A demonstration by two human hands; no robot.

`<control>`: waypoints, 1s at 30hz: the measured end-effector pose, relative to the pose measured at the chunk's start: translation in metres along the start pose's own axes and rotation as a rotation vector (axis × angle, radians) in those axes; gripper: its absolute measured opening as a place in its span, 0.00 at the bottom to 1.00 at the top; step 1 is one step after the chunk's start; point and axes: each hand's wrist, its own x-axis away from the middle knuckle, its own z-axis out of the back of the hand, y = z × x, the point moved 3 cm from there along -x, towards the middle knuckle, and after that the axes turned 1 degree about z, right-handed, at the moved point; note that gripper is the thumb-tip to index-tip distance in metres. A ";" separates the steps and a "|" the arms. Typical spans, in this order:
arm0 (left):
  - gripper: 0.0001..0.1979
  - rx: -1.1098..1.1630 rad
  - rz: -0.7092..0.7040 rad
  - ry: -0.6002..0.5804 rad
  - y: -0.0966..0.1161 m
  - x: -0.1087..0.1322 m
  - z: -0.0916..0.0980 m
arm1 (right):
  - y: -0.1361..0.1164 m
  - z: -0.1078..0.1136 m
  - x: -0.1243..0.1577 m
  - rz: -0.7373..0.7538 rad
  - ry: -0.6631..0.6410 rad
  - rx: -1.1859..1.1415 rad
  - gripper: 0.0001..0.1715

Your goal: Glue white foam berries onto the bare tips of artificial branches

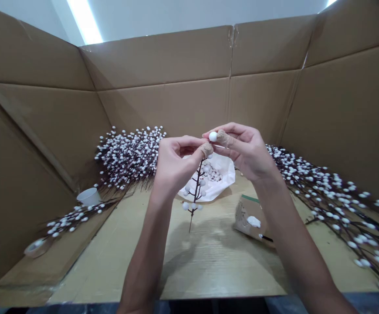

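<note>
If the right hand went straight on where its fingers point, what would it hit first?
Probably the left hand, at its tan-wrapped fingertip, just past the white foam ball pinched by the right hand; depth is unclear.

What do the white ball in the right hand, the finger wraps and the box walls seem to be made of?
The white ball in the right hand looks like foam or similar light material: matte and smooth, without shine. The finger wraps look like tan fabric tape, with a faint woven texture. The box walls look like plain brown corrugated cardboard, with creased folds.
</note>
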 end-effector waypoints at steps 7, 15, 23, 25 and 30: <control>0.02 0.044 -0.006 0.022 -0.003 -0.003 0.006 | -0.008 0.009 -0.001 -0.017 -0.042 0.011 0.19; 0.01 0.318 -0.136 0.364 -0.009 -0.017 0.042 | 0.027 -0.001 0.007 -0.450 -0.696 0.599 0.44; 0.01 0.484 -0.158 0.561 -0.012 -0.019 0.088 | 0.083 -0.047 0.013 -0.454 -0.870 0.569 0.10; 0.01 0.542 -0.146 0.566 -0.015 -0.021 0.095 | 0.085 -0.053 0.015 -0.413 -0.828 0.529 0.09; 0.10 0.624 -0.028 0.543 -0.029 -0.023 0.111 | 0.082 -0.060 0.017 -0.362 -0.719 0.436 0.11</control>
